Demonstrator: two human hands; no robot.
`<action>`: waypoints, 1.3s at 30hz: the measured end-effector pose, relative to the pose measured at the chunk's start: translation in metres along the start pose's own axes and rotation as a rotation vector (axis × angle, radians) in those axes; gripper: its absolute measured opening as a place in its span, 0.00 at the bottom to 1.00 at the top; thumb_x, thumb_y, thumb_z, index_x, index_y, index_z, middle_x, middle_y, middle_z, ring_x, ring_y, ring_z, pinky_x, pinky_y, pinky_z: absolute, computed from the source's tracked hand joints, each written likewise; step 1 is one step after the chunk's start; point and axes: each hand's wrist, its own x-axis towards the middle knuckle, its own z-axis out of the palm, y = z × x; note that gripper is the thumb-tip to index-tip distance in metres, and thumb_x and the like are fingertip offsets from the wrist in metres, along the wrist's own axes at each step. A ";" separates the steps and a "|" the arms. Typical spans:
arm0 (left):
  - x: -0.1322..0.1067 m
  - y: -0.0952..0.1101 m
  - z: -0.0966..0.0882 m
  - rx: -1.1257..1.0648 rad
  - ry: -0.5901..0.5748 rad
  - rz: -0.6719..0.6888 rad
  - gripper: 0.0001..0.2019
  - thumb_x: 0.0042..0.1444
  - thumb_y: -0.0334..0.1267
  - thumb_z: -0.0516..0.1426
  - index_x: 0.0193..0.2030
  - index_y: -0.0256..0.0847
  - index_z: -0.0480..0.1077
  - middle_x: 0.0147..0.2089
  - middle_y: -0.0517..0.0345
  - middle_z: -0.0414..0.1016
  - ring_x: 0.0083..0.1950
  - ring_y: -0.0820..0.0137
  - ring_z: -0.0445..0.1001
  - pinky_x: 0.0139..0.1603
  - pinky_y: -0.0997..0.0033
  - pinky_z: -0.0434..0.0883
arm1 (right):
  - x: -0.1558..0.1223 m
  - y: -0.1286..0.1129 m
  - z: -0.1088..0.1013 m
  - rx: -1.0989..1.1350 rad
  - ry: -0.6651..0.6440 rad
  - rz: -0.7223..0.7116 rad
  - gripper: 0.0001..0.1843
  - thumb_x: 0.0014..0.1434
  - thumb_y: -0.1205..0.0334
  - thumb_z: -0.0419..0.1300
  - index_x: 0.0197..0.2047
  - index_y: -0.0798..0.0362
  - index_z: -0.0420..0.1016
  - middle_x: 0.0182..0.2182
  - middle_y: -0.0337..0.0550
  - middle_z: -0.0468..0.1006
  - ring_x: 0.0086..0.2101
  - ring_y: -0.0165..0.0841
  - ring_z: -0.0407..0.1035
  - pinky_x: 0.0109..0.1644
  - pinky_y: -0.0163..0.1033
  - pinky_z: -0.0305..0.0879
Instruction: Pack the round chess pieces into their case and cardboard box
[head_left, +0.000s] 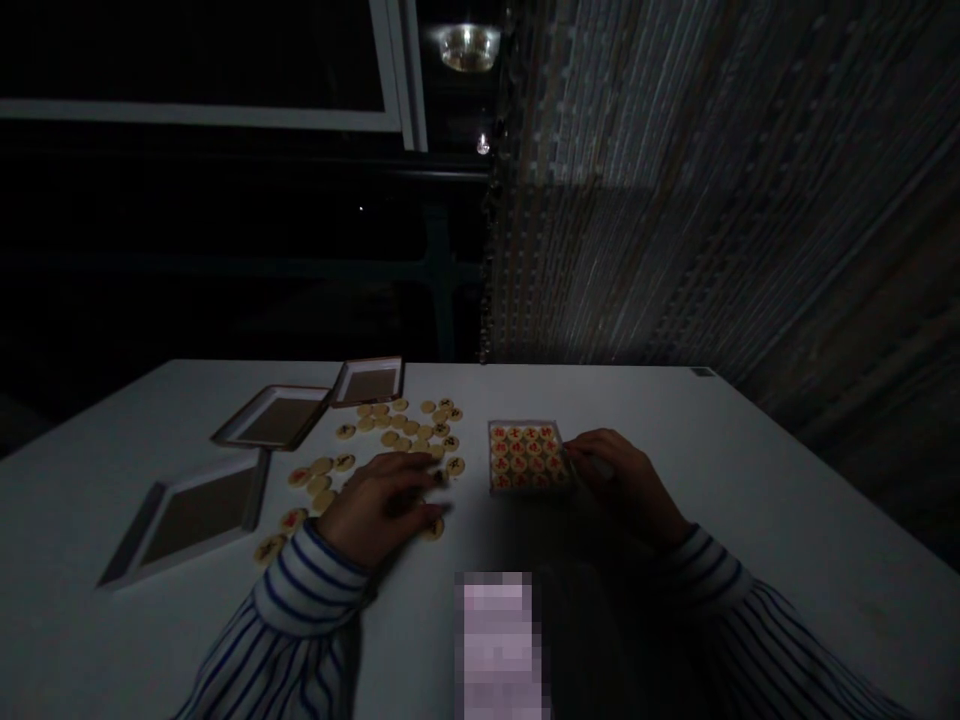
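Note:
A small square box (pixel 491 458) on the white table holds rows of round Chinese chess pieces (pixel 531 456) with red characters. My right hand (pixel 619 480) is at its right side, fingertips closed against the box's edge. To the left, my left hand (pixel 382 505) hovers low among loose Chinese chess pieces (pixel 405 428), fingers and thumb apart. One piece (pixel 455 466) lies just beyond its fingertips, and another (pixel 433 530) is by the thumb. Some loose pieces show black characters, a few show red, and others are blank side up. My left hand and sleeve hide part of the scatter.
Three shallow tray-like box parts lie on the left: a near one (pixel 259 490), a middle one (pixel 217 437) and a far one (pixel 403 375). The white table (pixel 750 480) ends at a string curtain (pixel 637 200). A pixelated patch (pixel 499 645) covers the near middle. Lighting is dim.

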 end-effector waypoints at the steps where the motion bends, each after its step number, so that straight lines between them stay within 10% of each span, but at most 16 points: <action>1: -0.002 0.000 0.000 0.015 -0.028 0.002 0.14 0.47 0.45 0.55 0.40 0.46 0.72 0.51 0.55 0.68 0.52 0.63 0.65 0.52 0.59 0.62 | 0.001 -0.003 0.000 0.015 -0.005 -0.004 0.08 0.56 0.63 0.51 0.36 0.53 0.70 0.33 0.46 0.73 0.35 0.34 0.66 0.38 0.42 0.63; 18: -0.011 0.001 0.012 0.136 -0.106 0.008 0.17 0.43 0.48 0.57 0.42 0.48 0.71 0.53 0.55 0.67 0.56 0.59 0.59 0.54 0.54 0.56 | 0.052 -0.077 0.036 -0.050 -0.285 -0.267 0.10 0.56 0.64 0.49 0.34 0.55 0.71 0.29 0.43 0.73 0.32 0.31 0.64 0.37 0.37 0.56; 39: -0.012 -0.004 0.021 0.218 -0.156 -0.039 0.16 0.41 0.44 0.59 0.40 0.49 0.72 0.54 0.54 0.66 0.57 0.55 0.57 0.55 0.47 0.52 | 0.034 -0.092 0.048 -0.128 -0.485 -0.333 0.10 0.57 0.63 0.49 0.34 0.54 0.71 0.29 0.43 0.72 0.32 0.31 0.64 0.36 0.37 0.57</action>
